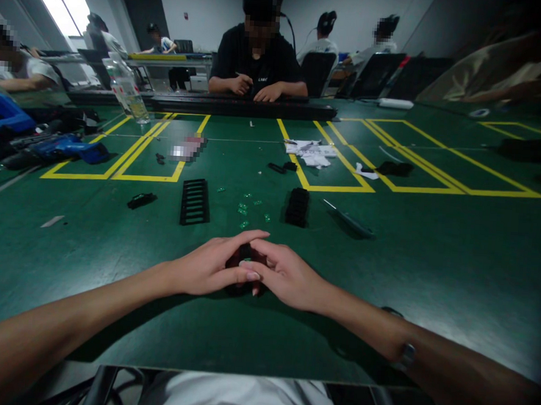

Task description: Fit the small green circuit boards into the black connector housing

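Close to the table's near side, my left hand (211, 265) and my right hand (289, 274) meet, both closed around a small black part (245, 250) with a bit of green on it. Fingers and thumbs hide most of that part. Beyond them lie several small green circuit boards (242, 209), loose on the green table. To their left is a black slotted tray (195, 201); to their right, a block of black pieces (296, 206) set in a row. A screwdriver (348, 219) rests further right, its tip towards the upper left.
A small black piece (141, 201) lies at left. Yellow tape (335, 188) marks boxes on the table, with crumpled white paper (311, 152) inside one. A clear bottle (128, 93) and a blue power tool (79, 149) stand left. A person (261, 61) works opposite, behind a long black bar (239, 107).
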Available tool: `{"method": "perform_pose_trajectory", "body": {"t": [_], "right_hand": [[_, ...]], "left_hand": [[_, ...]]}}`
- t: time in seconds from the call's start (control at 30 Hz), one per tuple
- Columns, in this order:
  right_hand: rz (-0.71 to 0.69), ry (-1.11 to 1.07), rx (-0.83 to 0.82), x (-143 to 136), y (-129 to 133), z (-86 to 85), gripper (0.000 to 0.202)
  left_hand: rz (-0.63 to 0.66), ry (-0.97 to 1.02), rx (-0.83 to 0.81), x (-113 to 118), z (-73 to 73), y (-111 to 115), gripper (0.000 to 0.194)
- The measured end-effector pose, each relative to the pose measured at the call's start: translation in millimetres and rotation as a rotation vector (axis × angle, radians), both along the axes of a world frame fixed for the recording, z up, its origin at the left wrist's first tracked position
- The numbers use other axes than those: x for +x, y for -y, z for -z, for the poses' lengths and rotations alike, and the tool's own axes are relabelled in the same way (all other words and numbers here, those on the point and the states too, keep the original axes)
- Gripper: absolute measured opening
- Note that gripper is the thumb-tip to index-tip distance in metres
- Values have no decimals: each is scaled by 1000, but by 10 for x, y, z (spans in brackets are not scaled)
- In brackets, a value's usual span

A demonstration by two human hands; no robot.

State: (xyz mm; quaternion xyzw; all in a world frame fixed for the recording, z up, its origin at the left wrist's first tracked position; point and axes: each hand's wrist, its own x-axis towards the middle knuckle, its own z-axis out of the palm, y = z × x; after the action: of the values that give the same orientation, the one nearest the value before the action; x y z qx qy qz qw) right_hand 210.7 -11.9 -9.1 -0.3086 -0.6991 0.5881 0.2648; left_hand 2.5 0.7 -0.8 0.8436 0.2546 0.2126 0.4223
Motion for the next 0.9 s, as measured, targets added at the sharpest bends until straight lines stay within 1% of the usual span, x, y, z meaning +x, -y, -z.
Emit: {"method": "perform_pose_trajectory", "body": {"t": [0.27, 0.5, 0.7, 0.8, 0.9], "right_hand": [[10, 20, 39, -2, 1, 14, 17], [15, 0, 31, 2, 8, 10, 15], [6, -79, -63, -22, -3, 31, 16], [-2, -134, -117, -31, -10, 27, 13], [7, -182, -138, -26, -26, 12, 14]], "left_hand": [[-12, -16, 5, 10, -14, -8, 66], [-13, -13, -8, 7, -13, 0, 66], [-14, -13, -33, 9, -23, 8, 67], [-36, -2, -38, -3, -9, 12, 73], [-77, 19, 39, -15, 23, 5, 80]]}}
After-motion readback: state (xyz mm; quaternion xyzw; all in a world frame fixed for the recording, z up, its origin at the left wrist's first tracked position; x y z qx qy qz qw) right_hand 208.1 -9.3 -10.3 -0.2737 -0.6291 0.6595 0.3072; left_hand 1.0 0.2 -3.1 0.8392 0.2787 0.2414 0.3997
